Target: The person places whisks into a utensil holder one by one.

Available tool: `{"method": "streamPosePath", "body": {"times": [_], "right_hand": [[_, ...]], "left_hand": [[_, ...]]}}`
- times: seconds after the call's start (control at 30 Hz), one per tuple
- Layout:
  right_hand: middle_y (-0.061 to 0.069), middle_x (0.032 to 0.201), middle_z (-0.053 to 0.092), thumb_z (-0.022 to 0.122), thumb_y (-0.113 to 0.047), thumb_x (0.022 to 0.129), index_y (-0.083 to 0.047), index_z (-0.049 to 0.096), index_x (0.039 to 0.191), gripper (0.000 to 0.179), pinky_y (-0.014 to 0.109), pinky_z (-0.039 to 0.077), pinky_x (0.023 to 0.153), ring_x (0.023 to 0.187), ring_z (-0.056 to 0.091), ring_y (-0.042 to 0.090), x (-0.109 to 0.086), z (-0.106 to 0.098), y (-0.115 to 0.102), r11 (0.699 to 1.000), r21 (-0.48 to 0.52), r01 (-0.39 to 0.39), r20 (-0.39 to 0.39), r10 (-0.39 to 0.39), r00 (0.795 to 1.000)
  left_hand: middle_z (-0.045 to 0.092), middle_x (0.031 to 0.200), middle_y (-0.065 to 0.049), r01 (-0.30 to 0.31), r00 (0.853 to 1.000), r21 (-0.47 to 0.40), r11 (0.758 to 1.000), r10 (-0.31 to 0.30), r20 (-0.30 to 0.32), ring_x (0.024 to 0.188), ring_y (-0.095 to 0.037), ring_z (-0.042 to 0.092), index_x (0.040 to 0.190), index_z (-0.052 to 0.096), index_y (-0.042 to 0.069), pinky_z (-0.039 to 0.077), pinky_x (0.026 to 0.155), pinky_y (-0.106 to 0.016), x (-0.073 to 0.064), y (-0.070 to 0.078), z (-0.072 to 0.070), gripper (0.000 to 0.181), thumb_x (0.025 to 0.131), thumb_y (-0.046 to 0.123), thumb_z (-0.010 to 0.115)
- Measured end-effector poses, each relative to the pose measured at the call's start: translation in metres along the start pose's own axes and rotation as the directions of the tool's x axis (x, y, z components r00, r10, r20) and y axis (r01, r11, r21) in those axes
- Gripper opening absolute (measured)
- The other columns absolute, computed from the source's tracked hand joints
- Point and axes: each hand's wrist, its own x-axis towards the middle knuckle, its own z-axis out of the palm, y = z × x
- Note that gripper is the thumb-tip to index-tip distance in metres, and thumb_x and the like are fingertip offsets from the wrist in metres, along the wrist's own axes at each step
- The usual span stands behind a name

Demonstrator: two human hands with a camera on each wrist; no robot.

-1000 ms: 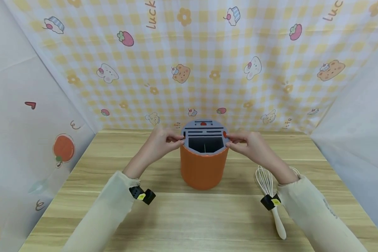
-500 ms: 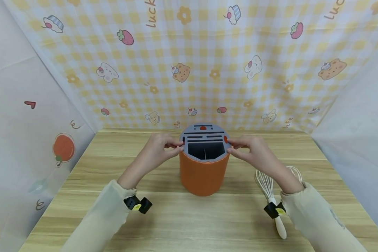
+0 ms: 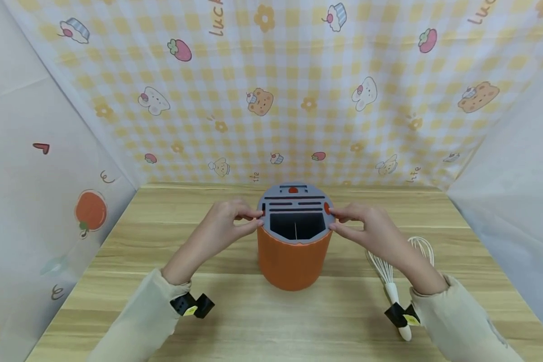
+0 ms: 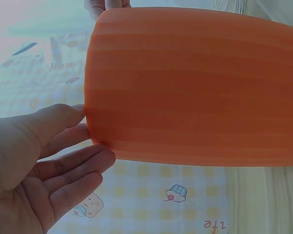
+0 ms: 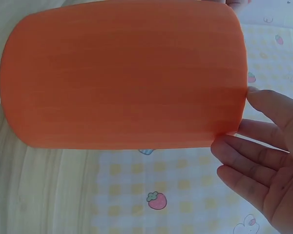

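Observation:
An orange knife block [image 3: 294, 264] stands upright on the wooden table, its grey top [image 3: 294, 191] cut with narrow slots and a larger divided opening. My left hand [image 3: 223, 221] pinches the left edge of the top between thumb and fingers. On the opposite edge, my right hand [image 3: 366, 226] does the same. The left wrist view shows the ribbed orange wall [image 4: 195, 87], with my left thumb and fingertips at its upper rim. In the right wrist view, the thumb and fingers of my right hand [image 5: 271, 146] are at the same rim.
A cream whisk [image 3: 391, 291] lies on the table [image 3: 262, 327] at the right, partly hidden under my right forearm. Behind the table hangs a yellow checked cloth [image 3: 289, 136]; pale cloths stand at both sides.
The knife block has come toward me across the table, away from the back cloth, with both hands holding its top edge throughout. The whisk has stayed in its place.

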Motion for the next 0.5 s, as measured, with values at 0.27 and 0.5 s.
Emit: {"method": "streamPosePath", "body": {"times": [0.27,0.5], "right_hand": [[-0.004,0.095,0.066,0.069,-0.023,0.083,-0.008,0.067,0.113,0.033,0.029,0.049,0.064,0.086,0.061,0.013,-0.0045,0.0011,-0.0037,0.999,-0.034,0.013,-0.025,-0.014,1.000],[-0.004,0.097,0.066,0.069,-0.023,0.083,-0.008,0.066,0.114,0.034,0.029,0.050,0.064,0.088,0.061,0.012,-0.0067,0.0006,-0.0026,0.999,-0.024,0.029,-0.027,-0.030,0.999]], "left_hand": [[0.064,0.083,0.005,-0.029,0.999,0.004,1.000,0.029,-0.016,0.079,-0.008,0.061,0.094,0.074,0.008,0.052,0.075,-0.034,-0.0060,0.0016,0.0005,0.014,0.081,0.011,0.071],[0.063,0.081,0.007,-0.031,0.999,0.009,0.999,0.031,-0.033,0.077,-0.005,0.060,0.091,0.074,0.010,0.053,0.073,-0.033,-0.0075,0.0022,0.0013,0.012,0.080,0.012,0.071]]}}
